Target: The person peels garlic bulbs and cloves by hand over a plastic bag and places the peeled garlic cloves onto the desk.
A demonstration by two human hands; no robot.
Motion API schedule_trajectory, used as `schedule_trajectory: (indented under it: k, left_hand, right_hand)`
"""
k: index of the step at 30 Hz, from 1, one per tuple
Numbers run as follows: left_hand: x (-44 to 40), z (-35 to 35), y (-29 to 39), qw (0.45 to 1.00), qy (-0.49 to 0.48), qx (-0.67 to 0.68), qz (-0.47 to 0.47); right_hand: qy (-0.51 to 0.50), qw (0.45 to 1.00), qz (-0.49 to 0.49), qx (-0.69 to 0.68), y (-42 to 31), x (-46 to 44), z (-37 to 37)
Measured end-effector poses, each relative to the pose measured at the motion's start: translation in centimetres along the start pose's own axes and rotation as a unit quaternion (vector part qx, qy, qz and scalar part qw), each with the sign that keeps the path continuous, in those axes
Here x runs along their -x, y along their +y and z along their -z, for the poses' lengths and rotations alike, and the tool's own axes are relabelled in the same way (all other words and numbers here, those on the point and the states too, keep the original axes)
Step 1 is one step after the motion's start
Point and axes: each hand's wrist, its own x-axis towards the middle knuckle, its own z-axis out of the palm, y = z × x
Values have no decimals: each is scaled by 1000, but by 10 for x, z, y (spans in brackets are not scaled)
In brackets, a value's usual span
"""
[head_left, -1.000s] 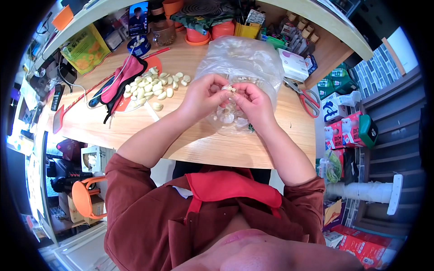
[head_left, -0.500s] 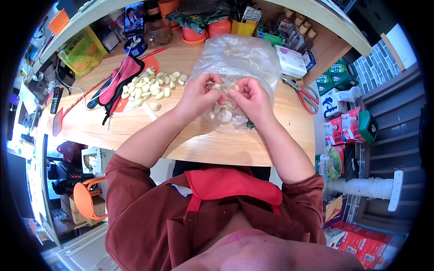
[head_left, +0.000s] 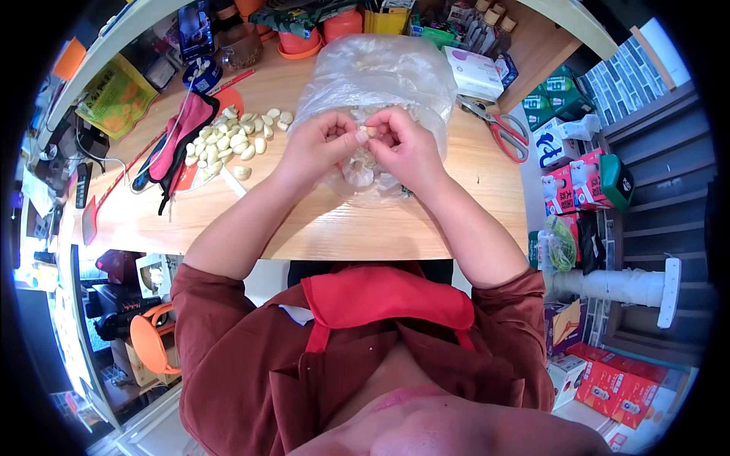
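Note:
Over the mouth of a clear plastic bag [head_left: 372, 72], both hands meet with their fingertips pinched together. My left hand [head_left: 327, 138] and my right hand [head_left: 399, 140] grip a small garlic clove [head_left: 369, 131] between thumbs and fingers. Much of the clove is hidden by the fingertips. Below the hands, a whitish garlic bulb [head_left: 359, 172] and papery skins show in the bag. To the left of my left hand lies a pile of peeled garlic cloves [head_left: 220, 143], partly on an orange and white round mat [head_left: 186, 178].
Red-handled scissors [head_left: 506, 137] lie at the right edge of the wooden table [head_left: 350, 235]. A pink and black cloth item [head_left: 182, 144] lies left of the pile. A phone [head_left: 195, 30] stands at the back, near a glass jar [head_left: 242, 49] and a white box [head_left: 475, 74].
The view has tilted slightly, shifting the table upward and left. My hands have come closer together, fingertips now meeting on the small clove. The clove pile looks the same.

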Motion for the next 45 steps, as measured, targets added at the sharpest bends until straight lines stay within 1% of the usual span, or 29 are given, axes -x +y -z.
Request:
schedule_trajectory:
  k: [4,7,10,16,19,22,25,31,40,45]
  left_hand:
    - [-1,2,0,1000,12,15,0]
    - [-1,3,-1,1000,13,21,-5]
    - [-3,6,-3,997,9,73,12]
    - [-4,8,-2,990,2,131,50]
    - [-5,10,-3,987,-9,148,66]
    - [-7,13,-5,984,-19,156,79]
    - [-6,13,-3,984,-21,156,85]
    - [-9,14,-10,987,-23,142,70]
    - [-8,11,-10,987,-7,145,74]
    - [-8,12,-9,987,-16,137,77]
  right_hand:
    - [-13,999,38,25,-4,-1,2]
    - [2,987,142,76,6,-6,5]
    - [-5,985,139,102,9,-7,7]
    - [-24,993,77,85,3,-7,11]
    - [-25,988,111,103,3,-8,14]
    - [-49,985,113,122,2,-10,17]
    - [-68,978,137,143,-1,-10,20]
    - [-85,971,149,165,-2,-10,20]
    - [-83,969,155,174,1,-9,19]
    - [-83,974,139,157,2,-9,19]
